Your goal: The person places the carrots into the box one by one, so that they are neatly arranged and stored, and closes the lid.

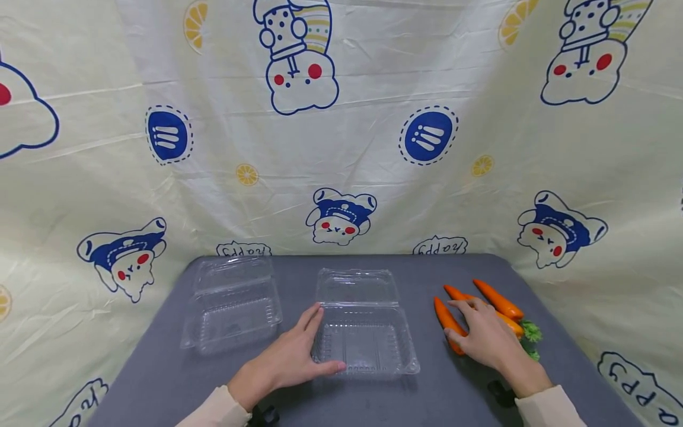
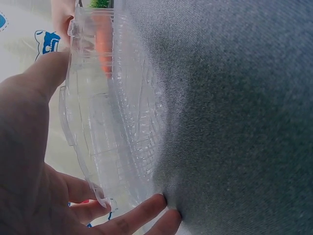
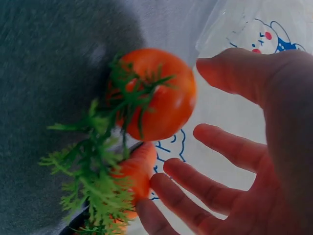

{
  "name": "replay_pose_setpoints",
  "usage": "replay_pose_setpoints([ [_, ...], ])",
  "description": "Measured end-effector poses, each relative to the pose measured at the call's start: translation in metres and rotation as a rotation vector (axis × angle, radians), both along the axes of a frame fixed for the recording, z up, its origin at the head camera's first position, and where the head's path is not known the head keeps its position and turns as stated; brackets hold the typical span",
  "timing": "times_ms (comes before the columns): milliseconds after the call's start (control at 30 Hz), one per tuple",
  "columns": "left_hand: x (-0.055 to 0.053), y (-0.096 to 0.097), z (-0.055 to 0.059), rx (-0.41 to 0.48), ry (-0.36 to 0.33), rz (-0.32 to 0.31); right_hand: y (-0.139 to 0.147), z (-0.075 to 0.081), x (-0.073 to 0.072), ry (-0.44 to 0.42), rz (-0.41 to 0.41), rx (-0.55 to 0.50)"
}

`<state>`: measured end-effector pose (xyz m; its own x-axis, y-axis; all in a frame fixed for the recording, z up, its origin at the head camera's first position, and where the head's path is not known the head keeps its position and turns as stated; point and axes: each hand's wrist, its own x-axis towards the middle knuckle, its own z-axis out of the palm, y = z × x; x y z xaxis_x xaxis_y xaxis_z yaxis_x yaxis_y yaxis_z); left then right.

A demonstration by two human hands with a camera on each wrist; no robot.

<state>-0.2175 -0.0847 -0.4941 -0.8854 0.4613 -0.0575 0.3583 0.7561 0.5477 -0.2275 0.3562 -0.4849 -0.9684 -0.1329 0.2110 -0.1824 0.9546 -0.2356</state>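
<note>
nearest the viewer, noted left sleeve (image 1: 213, 409) and right sleeve (image 1: 549, 408), both cream, with a black wrist piece (image 1: 501, 392) partly showing under the right wrist. found just beyond, left of centre: left hand (image 1: 290, 356), fingers straight and thumb stretched away from them, laid against the left side of the middle container (image 1: 368, 347). checked in the left wrist view: fingertips down at the rim and the grey cloth, not curled round the plastic. recorded the middle container as clear and ribbed, with lid (image 1: 357, 287) hinged back toward the far side. found at left, well apart from it: left container (image 1: 240, 314), of like make, lid likewise laid back to the far side. found at right: right hand (image 1: 482, 335), reaching over the carrots, thumb and fingers parted, no closed grip seen; thumb at or just beside the left carrot (image 1: 446, 317), exact contact impossible to tell. observed under and beyond the same hand: middle carrot (image 1: 511, 324), partly covered, and far carrot (image 1: 496, 299), slanting down toward the near right. noted green leafy tops (image 1: 530, 332) at the near right of the bunch. noted throughout: grey table (image 1: 443, 391), backed at the far side by printed sheet (image 1: 363, 136).
</note>
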Motion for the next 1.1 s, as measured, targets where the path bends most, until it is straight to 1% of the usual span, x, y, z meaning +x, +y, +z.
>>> replay_pose_setpoints([
  [167, -0.001, 0.000, 0.003, -0.001, -0.008, 0.005, 0.001, 0.000, -0.005, -0.040, -0.001, 0.003],
  [367, -0.003, 0.002, 0.009, 0.006, -0.023, 0.009, 0.000, 0.000, -0.009, -0.099, 0.026, -0.019],
  [533, -0.006, 0.003, 0.010, 0.003, -0.021, 0.010, -0.001, -0.003, -0.010, -0.133, 0.048, -0.045],
  [633, -0.007, 0.004, 0.008, 0.002, -0.021, 0.012, -0.002, -0.005, -0.010, -0.138, 0.052, -0.062],
  [733, -0.007, 0.003, 0.008, 0.007, -0.036, 0.013, -0.003, -0.007, -0.010, -0.129, 0.053, -0.069],
  [867, -0.010, 0.003, 0.010, 0.013, -0.055, 0.009, -0.004, -0.009, -0.012, -0.126, 0.053, -0.083],
  [1000, -0.013, 0.004, 0.013, 0.004, -0.063, 0.007, -0.006, -0.008, -0.011, -0.134, 0.027, -0.098],
  [1100, -0.014, 0.004, 0.014, 0.001, -0.078, 0.017, -0.010, -0.005, -0.010, -0.134, 0.017, -0.103],
])
